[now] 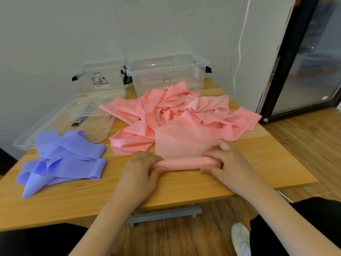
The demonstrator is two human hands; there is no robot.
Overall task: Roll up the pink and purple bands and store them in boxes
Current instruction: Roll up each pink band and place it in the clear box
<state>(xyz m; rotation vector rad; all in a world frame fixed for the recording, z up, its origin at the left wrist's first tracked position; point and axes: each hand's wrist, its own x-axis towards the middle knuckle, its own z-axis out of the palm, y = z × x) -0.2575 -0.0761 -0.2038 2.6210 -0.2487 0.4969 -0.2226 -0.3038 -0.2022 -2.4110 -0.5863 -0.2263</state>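
My left hand (142,168) and right hand (222,159) curled round the ends of the pink band (181,163) roll at 6 o'clock on the table (267,163), its loose heap toward 12, purple band (64,156) at 9, two clear boxes (168,74) at 12.

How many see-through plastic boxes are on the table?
2. One clear plastic box stands at the back left by the wall; the other clear box is beside it, behind the pink band.

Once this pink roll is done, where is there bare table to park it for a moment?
Bare wood lies along the near edge of the table, between the purple band and the left hand, and right of the right hand. The middle is crowded with loose pink band.
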